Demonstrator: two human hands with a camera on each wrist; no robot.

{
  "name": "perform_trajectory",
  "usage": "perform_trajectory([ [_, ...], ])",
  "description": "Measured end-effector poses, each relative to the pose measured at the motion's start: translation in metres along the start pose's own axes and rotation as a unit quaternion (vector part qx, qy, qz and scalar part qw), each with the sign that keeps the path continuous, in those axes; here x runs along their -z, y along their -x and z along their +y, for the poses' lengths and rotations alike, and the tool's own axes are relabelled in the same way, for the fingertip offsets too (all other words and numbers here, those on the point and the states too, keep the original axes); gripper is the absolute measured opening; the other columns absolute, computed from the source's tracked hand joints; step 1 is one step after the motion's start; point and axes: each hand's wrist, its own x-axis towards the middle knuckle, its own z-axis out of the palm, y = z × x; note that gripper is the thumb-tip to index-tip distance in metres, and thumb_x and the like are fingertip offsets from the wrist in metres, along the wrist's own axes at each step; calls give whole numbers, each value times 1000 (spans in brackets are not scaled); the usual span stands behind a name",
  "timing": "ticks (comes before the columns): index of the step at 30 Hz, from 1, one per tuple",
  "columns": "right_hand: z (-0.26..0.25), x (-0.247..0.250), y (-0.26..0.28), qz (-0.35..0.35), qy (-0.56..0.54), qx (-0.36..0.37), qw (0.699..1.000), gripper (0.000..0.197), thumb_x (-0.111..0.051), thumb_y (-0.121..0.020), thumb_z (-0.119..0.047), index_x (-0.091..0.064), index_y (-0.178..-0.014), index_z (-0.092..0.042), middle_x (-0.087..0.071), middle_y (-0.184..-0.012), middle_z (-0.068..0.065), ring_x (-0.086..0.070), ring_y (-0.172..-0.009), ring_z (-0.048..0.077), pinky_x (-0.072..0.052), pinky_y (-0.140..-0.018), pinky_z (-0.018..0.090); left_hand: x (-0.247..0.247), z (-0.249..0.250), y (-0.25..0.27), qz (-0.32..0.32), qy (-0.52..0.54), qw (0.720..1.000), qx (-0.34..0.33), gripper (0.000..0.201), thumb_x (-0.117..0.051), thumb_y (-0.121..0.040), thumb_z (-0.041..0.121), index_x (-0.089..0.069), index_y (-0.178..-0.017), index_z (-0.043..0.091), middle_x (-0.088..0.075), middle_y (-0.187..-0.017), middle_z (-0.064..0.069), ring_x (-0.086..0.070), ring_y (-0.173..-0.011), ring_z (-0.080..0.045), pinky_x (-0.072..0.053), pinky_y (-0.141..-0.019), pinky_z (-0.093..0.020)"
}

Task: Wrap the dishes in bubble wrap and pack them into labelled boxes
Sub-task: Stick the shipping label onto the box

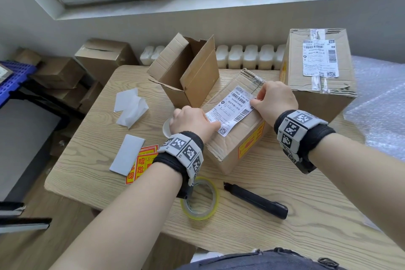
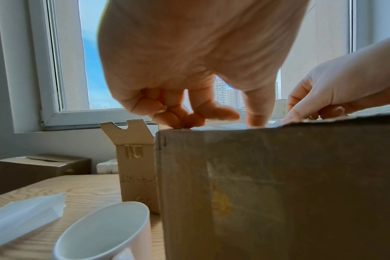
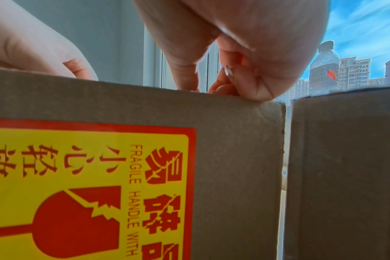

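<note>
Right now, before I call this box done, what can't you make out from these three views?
- Contents of the closed box: the flaps hide them in every view.
- Shipping label print: too small in the head view; the wrist views catch it edge-on.
- Left hand and right hand fingertips: their backs cover them in the head view.
- White cup: cut off by the left wrist view's bottom edge.

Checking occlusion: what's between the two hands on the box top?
The shipping label, flat on the box, spans from left hand to right hand; head view.
</note>
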Motion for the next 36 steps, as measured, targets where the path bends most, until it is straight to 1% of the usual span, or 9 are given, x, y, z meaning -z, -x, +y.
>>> perform_trajectory([
  [6,1,-3,1,17,-11,10,1000,16,-62,-87,-28,-54,-91,-14,-54,-104,7,-53,-96,24,-43,-81,35,2,-14,10,49,-22,998,-14,38,-62,-73,66,-59,-80,29,-56,-105,1,-45,-109,-23,-37,-91,-35],
  [9,3,-10,12,64,9,89,994,17,-59,-89,-21,-59,-102,-11,-52,-115,8,-48,-108,27,-39,-87,36,-7,-15,20,103,-20,980,-169,36,-55,-89,46,-56,-120,28,-48,-132,2,-36,-128,-18,-27,-104,-32],
  [12,4,-21,27,45,59,219,973,32,-52,-92,-31,-63,-118,-14,-53,-133,7,-41,-128,27,-26,-104,41,-16,-11,32,3,-101,952,-288,56,-31,-99,47,-24,-149,24,-17,-158,4,-8,-146,-13,-2,-116,-32],
  [17,13,-26,45,-105,166,283,939,84,8,-79,-59,-30,-147,-26,-19,-157,-6,-8,-146,11,10,-114,31,-28,-17,41,-64,-159,935,-310,89,10,-75,67,-5,-152,24,-1,-160,3,2,-147,-12,5,-117,-35],
  [22,17,-19,38,-132,224,248,933,96,19,-69,-62,-11,-151,-21,-5,-159,-3,4,-146,10,17,-114,34,-28,-25,46,-66,-167,927,-329,91,13,-71,65,-4,-152,28,0,-160,4,0,-147,-13,5,-116,-35],
  [26,8,-22,45,-161,233,317,905,105,31,-67,-68,-12,-151,-22,-7,-159,-5,2,-146,10,20,-111,33,-28,-26,47,-57,-102,946,-302,88,10,-76,59,-13,-152,19,-8,-160,3,-4,-147,-11,6,-116,-28],
  [29,3,-24,44,-180,220,344,895,88,19,-77,-61,-13,-151,-24,-7,-159,-6,1,-146,9,14,-115,33,-25,-26,38,-31,-106,964,-242,66,-9,-96,52,-12,-152,16,-4,-160,-1,-2,-147,-11,3,-117,-31],
  [32,3,-17,32,-181,243,300,905,68,-6,-95,-57,-5,-151,-20,2,-159,-1,7,-146,10,10,-118,34,-22,-26,35,-48,-155,962,-220,63,-18,-100,49,-3,-152,16,7,-160,-5,7,-147,-14,4,-119,-35],
  [36,1,-15,18,-186,266,236,916,79,-7,-91,-64,3,-151,-13,10,-158,4,12,-145,14,9,-118,38,-28,-28,38,-56,-183,958,-216,67,-14,-98,52,4,-152,16,13,-159,-10,14,-146,-19,5,-119,-38],
])
